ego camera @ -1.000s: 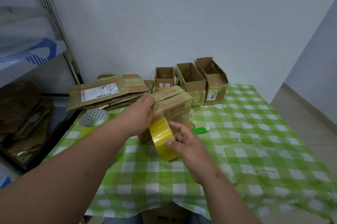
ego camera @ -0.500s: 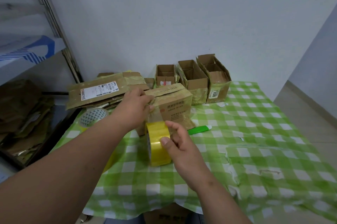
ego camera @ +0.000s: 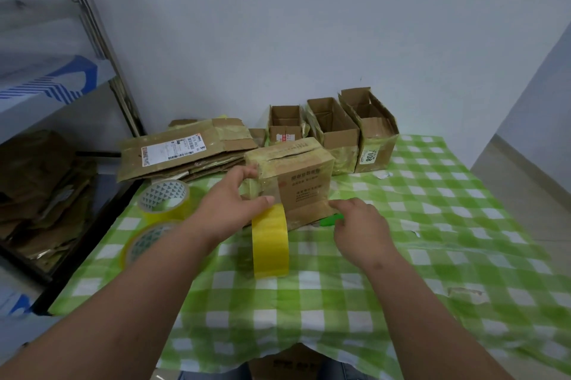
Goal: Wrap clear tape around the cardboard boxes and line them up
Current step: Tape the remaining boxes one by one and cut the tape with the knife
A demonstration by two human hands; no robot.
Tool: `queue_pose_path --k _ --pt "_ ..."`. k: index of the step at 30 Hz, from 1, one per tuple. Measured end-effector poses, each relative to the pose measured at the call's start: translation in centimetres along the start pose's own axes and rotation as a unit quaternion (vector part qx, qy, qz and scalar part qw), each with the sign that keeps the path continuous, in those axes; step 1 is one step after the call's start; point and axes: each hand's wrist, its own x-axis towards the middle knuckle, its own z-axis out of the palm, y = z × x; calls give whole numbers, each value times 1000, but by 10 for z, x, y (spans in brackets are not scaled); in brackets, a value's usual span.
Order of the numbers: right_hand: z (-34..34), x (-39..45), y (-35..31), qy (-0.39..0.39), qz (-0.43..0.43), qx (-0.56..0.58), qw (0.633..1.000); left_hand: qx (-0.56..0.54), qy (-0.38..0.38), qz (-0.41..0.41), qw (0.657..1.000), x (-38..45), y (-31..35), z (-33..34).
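Three boxes point(ego camera: 333, 132) sit lined up at twelve o'clock; your left hand point(ego camera: 230, 206) pinches the fourth box point(ego camera: 296, 175) (half-wrapped), right hand point(ego camera: 358, 225) curls over the green cutter point(ego camera: 330, 220).

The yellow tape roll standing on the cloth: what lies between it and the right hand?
In the head view, only bare checked tablecloth separates the tape roll from the right hand.

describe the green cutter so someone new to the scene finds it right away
Start at the checked table, then the taped box near its middle. The cutter lies at that box's front right foot, just left of the right hand, partly hidden by the fingers. It is the only solid bright green, slim item; the nearby rolls are yellow.
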Motion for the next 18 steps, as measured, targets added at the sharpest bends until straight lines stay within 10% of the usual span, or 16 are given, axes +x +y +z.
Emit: queue_pose_path --k 6,18 --pt "10 7 8 -34 9 -171 985 -53 4 -20 998 -5 -5 4" --pt "-24 -9 1 -33 13 30 999 -26 54 -21 998 -3 -9 17"
